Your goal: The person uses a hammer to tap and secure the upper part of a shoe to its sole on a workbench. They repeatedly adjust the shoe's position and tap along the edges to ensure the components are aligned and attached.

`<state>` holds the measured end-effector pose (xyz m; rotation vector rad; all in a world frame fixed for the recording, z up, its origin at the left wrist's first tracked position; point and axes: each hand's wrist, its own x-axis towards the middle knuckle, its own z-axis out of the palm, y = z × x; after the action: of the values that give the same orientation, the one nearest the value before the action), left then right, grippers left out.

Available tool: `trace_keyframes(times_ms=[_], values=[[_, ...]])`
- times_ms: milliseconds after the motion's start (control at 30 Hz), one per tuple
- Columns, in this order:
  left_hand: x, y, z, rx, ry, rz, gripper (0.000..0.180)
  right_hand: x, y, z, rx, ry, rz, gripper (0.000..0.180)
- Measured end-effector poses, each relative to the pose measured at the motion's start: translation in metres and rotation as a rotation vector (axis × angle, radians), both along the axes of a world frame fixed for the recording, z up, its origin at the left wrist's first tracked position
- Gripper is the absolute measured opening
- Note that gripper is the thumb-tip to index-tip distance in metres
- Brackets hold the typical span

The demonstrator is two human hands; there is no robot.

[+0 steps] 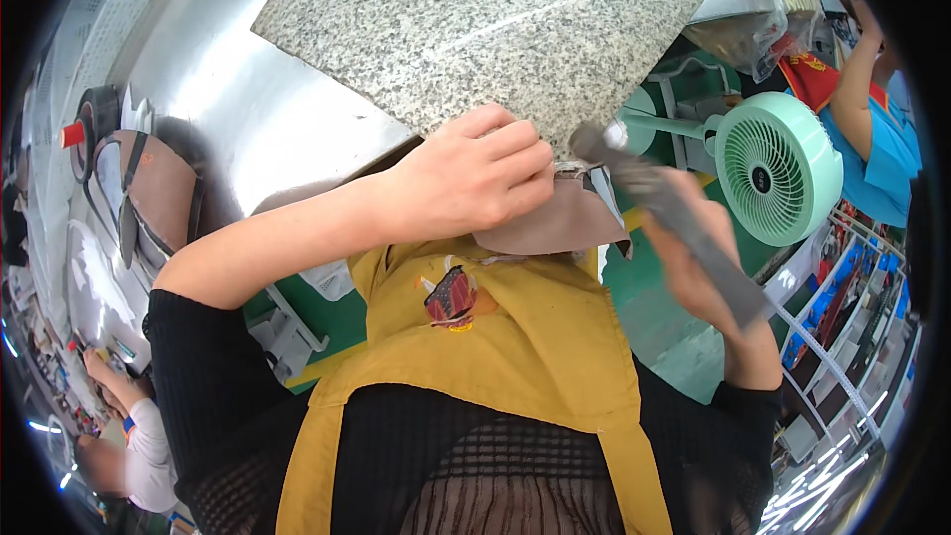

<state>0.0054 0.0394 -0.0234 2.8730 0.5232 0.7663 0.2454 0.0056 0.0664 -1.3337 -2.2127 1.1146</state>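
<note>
My left hand (480, 173) is closed, fingers curled, over a brown leather-like piece (560, 216) at the near edge of a speckled granite slab (495, 30). That piece hangs over the edge in front of my apron, and some pale lining shows at its top. What the fingertips pinch is partly hidden. To the right, my right hand (693, 248) grips a hammer (684, 223) with a long dark metal head. Its rounded end points at the slab's edge, beside the leather. Hammer and hand are smeared by motion.
A shiny metal worktop (238, 89) surrounds the slab. On its left lie more brown pieces (149, 188) and a dark round roll (96, 114). A mint-green fan (778, 168) stands at right, near a person in blue (872, 139). Another person (134, 446) is at lower left.
</note>
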Motion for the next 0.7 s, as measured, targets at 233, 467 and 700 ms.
trace_keyframes(times_ms=[233,467,700], values=[[-0.001,-0.003,-0.004,0.074,-0.003,0.014,0.027,-0.002,0.012,0.017,-0.193,-0.031,-0.020,0.033],[-0.011,-0.001,0.001,-0.321,-0.094,0.165,0.025,-0.013,0.006,0.005,-0.210,-0.228,0.156,0.035],[-0.008,-0.007,-0.002,0.073,-0.044,0.089,0.023,-0.003,0.002,0.001,-0.114,-0.021,0.070,0.046]])
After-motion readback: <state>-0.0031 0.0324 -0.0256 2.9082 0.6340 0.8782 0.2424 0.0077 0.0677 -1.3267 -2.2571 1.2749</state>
